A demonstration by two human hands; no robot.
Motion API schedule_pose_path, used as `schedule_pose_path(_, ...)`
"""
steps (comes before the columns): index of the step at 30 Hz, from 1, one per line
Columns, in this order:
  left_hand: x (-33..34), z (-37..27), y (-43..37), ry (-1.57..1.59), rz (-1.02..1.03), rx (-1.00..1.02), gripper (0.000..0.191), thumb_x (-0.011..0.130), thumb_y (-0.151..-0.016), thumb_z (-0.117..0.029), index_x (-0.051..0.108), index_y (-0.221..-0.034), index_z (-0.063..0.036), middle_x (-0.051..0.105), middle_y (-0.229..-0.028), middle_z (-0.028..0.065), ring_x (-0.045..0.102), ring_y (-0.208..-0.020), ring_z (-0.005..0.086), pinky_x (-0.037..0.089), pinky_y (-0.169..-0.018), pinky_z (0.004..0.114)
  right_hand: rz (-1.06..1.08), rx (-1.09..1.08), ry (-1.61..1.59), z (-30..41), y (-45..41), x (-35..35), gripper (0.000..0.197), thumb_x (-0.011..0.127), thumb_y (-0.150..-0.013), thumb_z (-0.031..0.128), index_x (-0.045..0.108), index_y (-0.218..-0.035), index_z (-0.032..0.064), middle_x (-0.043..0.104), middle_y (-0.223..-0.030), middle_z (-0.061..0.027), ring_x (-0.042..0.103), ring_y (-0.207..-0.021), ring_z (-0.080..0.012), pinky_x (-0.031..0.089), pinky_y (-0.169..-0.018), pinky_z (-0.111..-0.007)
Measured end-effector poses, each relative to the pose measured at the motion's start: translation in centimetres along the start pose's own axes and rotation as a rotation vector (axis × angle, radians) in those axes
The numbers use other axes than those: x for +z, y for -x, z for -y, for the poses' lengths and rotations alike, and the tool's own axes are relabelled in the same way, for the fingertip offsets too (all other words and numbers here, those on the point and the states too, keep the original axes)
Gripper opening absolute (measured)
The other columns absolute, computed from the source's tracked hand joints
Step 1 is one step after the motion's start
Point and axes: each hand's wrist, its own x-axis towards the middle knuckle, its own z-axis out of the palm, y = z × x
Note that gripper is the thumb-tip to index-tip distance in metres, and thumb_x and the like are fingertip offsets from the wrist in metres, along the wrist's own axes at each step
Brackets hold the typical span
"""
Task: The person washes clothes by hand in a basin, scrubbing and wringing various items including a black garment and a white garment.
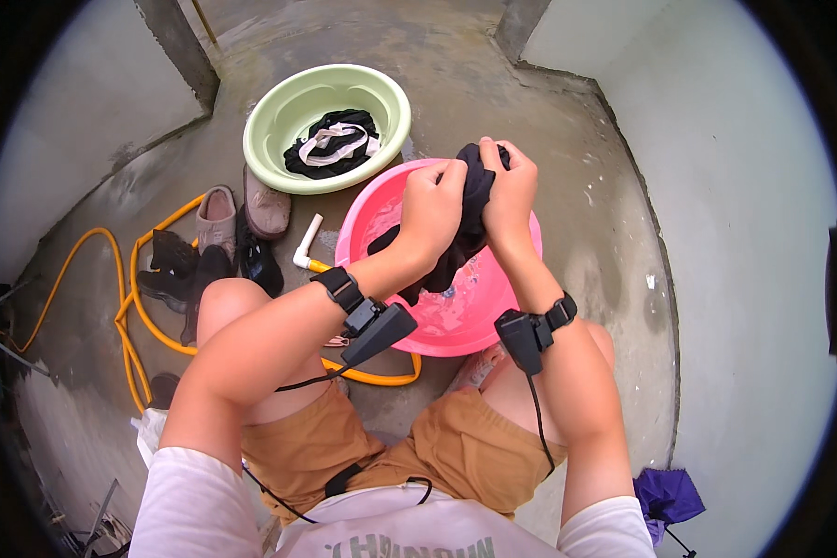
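Observation:
Both fists grip a black cloth garment, bunched up above a pink plastic basin. My left hand clasps it from the left side. Across from it, my right hand holds the upper right part, thumb on top. Loose folds of the garment hang down inside the basin's rim, and I cannot tell whether they touch the water. Water lies in the basin, with a printed pattern visible on its bottom. The basin sits on the floor between my knees.
Beyond it stands a light green basin holding black and white cloth. Slippers and dark shoes are at the left, beside a yellow hose with a white elbow pipe. A purple umbrella lies by the right wall.

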Motion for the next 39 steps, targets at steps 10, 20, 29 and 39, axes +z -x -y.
schedule_pose_path(10, 0.4, -0.2, 0.7, 0.073, -0.059, -0.147, 0.040, 0.050, -0.099, -0.029, 0.060, -0.078, 0.0021, 0.057, -0.070, 0.0013, 0.048, -0.065, 0.0090, 0.041, -0.061, 0.032, 0.040, 0.099, 0.056, -0.4, 0.4, 0.2, 0.031, 0.065, -0.091, 0.026, 0.067, -0.085, -0.0044, 0.063, -0.064, -0.0137, 0.057, -0.058, -0.0180, 0.047, -0.060, -0.035)
schedule_pose_path(20, -0.3, 0.4, -0.4, 0.126, -0.065, -0.225, 0.038, 0.050, -0.098, -0.029, 0.062, -0.081, 0.0029, 0.060, -0.073, 0.0042, 0.053, -0.067, 0.0105, 0.043, -0.061, 0.033, 0.035, 0.016, 0.101, -0.3, 0.9, 0.7, 0.032, 0.065, -0.091, 0.026, 0.066, -0.084, -0.0052, 0.064, -0.066, -0.0182, 0.058, -0.058, -0.0213, 0.048, -0.060, -0.037)
schedule_pose_path(29, -1.9, 0.7, -1.3, 0.364, -0.060, -0.269, 0.035, 0.050, -0.098, -0.030, 0.063, -0.082, -0.0016, 0.060, -0.074, 0.0022, 0.055, -0.065, 0.0105, 0.044, -0.060, 0.030, 0.056, -0.014, 0.130, 1.1, 3.7, 1.9, 0.028, 0.065, -0.091, 0.023, 0.068, -0.089, -0.0043, 0.068, -0.071, -0.0194, 0.068, -0.065, -0.0233, 0.050, -0.064, -0.038)
schedule_pose_path(39, -2.4, 1.0, -1.5, 0.365, -0.011, -0.244, 0.035, 0.049, -0.099, -0.031, 0.063, -0.085, -0.0025, 0.061, -0.075, 0.0026, 0.055, -0.063, 0.0123, 0.043, -0.058, 0.032, 0.027, 0.008, 0.126, 1.6, 4.4, 2.5, 0.027, 0.064, -0.092, 0.024, 0.068, -0.088, -0.0022, 0.068, -0.075, -0.0227, 0.071, -0.072, -0.0342, 0.053, -0.068, -0.040)
